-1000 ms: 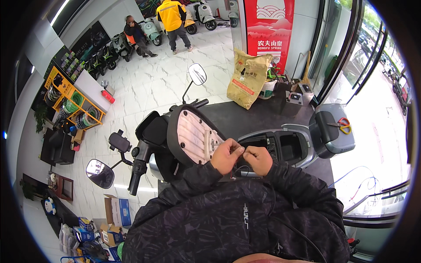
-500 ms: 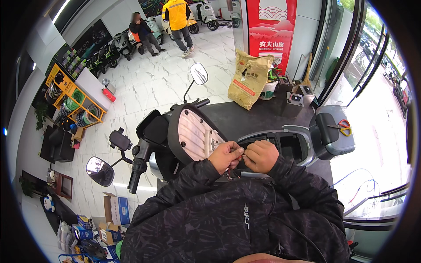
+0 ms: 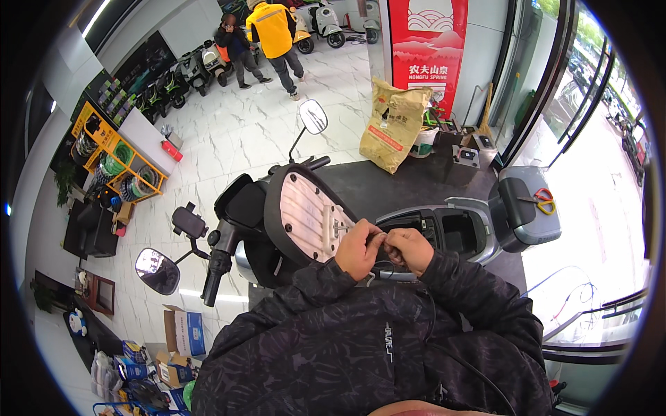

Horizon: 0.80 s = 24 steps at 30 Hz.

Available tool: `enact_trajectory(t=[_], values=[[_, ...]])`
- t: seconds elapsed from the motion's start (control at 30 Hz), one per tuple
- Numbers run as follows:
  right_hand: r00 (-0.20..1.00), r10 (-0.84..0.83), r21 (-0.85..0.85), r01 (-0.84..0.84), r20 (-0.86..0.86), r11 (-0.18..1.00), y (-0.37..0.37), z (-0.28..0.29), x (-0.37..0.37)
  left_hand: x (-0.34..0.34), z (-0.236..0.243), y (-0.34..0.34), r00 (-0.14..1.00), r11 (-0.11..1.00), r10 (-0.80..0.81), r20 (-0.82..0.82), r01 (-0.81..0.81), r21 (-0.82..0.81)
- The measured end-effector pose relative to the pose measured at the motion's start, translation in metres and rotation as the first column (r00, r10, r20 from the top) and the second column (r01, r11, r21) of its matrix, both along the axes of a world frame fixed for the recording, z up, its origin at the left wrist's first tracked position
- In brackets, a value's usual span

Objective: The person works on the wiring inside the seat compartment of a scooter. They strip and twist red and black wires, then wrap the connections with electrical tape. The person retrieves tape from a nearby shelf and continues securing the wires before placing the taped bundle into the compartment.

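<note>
My left hand [image 3: 359, 249] and my right hand [image 3: 411, 248] are held close together over the open under-seat compartment [image 3: 444, 231] of a silver electric scooter. Both pinch something small and thin between fingertips; it looks like a dark wire, but it is too small to name surely. The raised seat [image 3: 305, 215] shows its pale underside just left of my left hand. A dark cable loops below my hands at the compartment's edge.
The scooter's handlebar with two round mirrors [image 3: 157, 271] lies to the left, a rear box [image 3: 524, 204] to the right. A yellow sack [image 3: 394, 123] leans by a red banner. Two people [image 3: 274, 35] stand far back among parked scooters. Cardboard boxes [image 3: 182, 331] sit at lower left.
My hands have stayed over the compartment and closed tighter together, fingertips meeting. The two people at the back have shifted slightly to the right.
</note>
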State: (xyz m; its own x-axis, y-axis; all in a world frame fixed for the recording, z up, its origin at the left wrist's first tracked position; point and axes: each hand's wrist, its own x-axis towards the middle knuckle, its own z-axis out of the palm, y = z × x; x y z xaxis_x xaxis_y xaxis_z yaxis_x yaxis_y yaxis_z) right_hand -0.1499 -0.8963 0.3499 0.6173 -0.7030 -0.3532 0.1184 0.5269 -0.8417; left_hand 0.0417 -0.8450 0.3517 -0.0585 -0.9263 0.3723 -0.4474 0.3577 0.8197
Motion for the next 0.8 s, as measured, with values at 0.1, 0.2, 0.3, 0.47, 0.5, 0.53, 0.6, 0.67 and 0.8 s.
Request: enact_trajectory(t=[0.1, 0.2, 0.3, 0.47, 0.5, 0.53, 0.6, 0.67, 0.8], values=[[0.928, -0.271, -0.909, -0.134, -0.255, 0.394, 0.005, 0.011, -0.004, 0.002, 0.002, -0.001, 0.968, 0.977, -0.013, -0.251, 0.066, 0.205], [0.931, -0.345, -0.983, -0.158, -0.116, -0.097, 0.0, 0.021, -0.007, 0.006, 0.002, -0.003, 0.769, 0.804, 0.039, -0.638, 0.355, 0.478], [0.949, -0.29, -0.946, -0.2, -0.122, -0.256, -0.006, 0.024, -0.011, 0.01, -0.001, -0.003, 0.613, 0.701, 0.122, -0.781, 0.503, 0.505], [0.959, -0.242, -0.984, -0.166, -0.147, -0.061, -0.003, 0.014, -0.011, 0.009, -0.004, -0.004, 0.51, 0.652, 0.168, -0.843, 0.584, 0.483], [0.955, -0.244, -0.981, -0.142, -0.171, 0.131, 0.003, 0.012, -0.008, 0.006, -0.003, -0.003, 0.616, 0.732, 0.115, -0.779, 0.478, 0.486], [0.947, -0.231, -0.934, -0.139, -0.223, 0.329, 0.006, 0.012, -0.006, 0.002, -0.002, -0.003, 0.714, 0.804, 0.074, -0.696, 0.37, 0.466], [0.965, -0.183, -0.789, -0.037, -0.187, 0.614, 0.013, 0.015, 0.0, -0.005, 0.005, 0.001, 0.892, 0.958, 0.001, -0.452, 0.129, 0.256], [0.981, -0.154, -0.548, 0.067, -0.115, 0.834, 0.015, 0.023, 0.005, -0.01, 0.013, 0.009, 0.992, 0.988, -0.006, -0.126, -0.013, -0.151], [0.998, 0.003, -0.609, -0.045, -0.069, 0.792, 0.006, 0.05, -0.002, -0.006, 0.032, 0.025, 0.98, 0.988, -0.049, -0.195, 0.018, -0.156]])
